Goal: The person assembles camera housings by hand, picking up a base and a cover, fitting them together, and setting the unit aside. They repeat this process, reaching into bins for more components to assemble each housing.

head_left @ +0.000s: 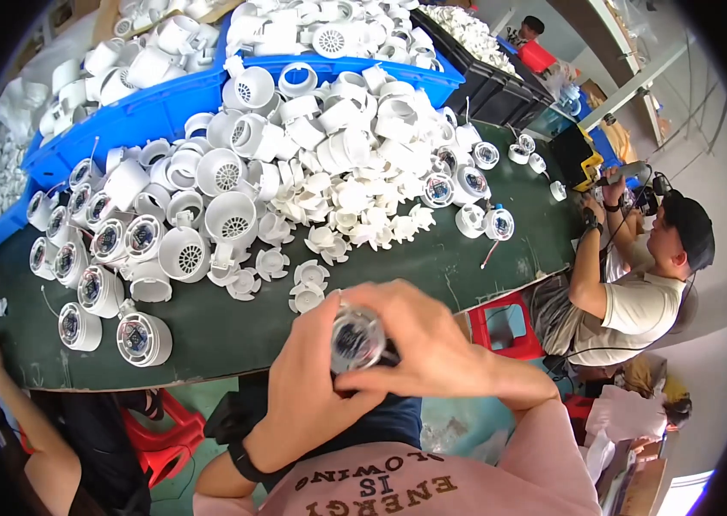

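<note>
Bright, even overhead light fills the scene, casting only soft shadows under the white plastic parts (295, 155) on the dark green table (234, 331). Fisheye distortion bends edges toward the black rim. Near hands look slightly blurred.

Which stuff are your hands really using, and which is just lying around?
In use:
- left hand
- right hand
- small round fan unit with a clear face, held by both hands

Lying about:
- heap of white plastic fan blades
- white round housings
- blue plastic bins
- red stool
</note>
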Available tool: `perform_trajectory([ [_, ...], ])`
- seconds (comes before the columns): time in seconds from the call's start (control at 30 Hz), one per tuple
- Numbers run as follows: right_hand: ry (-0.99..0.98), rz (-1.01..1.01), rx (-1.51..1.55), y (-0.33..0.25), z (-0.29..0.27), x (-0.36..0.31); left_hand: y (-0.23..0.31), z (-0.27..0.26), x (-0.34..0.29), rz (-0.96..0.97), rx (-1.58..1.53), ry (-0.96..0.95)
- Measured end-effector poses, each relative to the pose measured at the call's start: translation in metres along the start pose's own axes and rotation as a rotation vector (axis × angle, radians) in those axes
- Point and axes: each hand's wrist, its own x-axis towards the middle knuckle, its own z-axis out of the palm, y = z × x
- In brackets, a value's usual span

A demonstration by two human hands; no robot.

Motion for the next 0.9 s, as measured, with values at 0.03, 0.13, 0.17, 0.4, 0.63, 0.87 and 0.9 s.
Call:
perform_trajectory([
  [0.03,-0.085,-0.024,0.018,-0.007,0.0,0.003,-0.001,0.002,0.002,0.034,0.023,0.0],
  [0.13,-0.098,0.058,0.15,0.023,-0.027,0.019,-0.025,-0.003,-0.006,0.094,0.007,0.063],
  [0.17,0.021,0.256,0.096,0.042,-0.033,0.029,-0.03,-0.008,-0.005,0.075,-0.066,0.082],
  [0.4,0.282,0.612,0.08,0.157,-0.046,0.082,-0.008,-0.007,-0.007,-0.465,-0.907,-0.099],
  [0.63,0.342,0.78,0.443,0.143,-0.048,0.058,-0.018,0.002,-0.008,-0.517,-0.831,-0.093],
  [0.87,0.304,0.498,0.722,0.095,-0.022,0.004,-0.019,0.003,0.009,-0.47,-0.821,-0.04],
  [0.9,0.294,0.406,0.751,0.083,-0.014,-0.006,-0.019,0.003,0.01,-0.457,-0.827,-0.023],
])
